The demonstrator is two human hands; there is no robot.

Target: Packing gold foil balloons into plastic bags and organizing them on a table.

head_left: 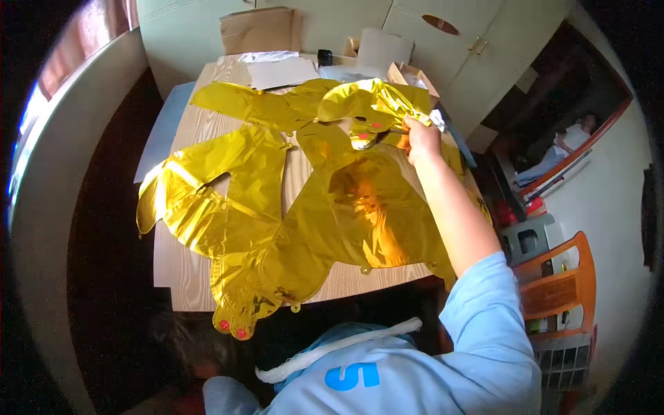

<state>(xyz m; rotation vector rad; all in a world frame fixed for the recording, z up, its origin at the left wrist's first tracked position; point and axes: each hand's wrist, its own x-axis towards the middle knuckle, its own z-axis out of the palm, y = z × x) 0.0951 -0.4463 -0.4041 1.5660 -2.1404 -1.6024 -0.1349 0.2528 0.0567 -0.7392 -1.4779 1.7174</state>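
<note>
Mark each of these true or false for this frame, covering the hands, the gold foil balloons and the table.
1. The right hand grips a gold foil balloon. True.
2. The balloons are fully inflated. False: they lie flat and deflated.
3. The left hand presses on the table. False: it is not in view.
4. The foil pieces lie on a wooden table. True.
5. The foil is silver. False: it is gold.

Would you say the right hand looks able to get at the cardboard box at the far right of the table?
Probably yes: the right hand grips gold foil balloons just short of the cardboard box; nothing stands between.
</note>
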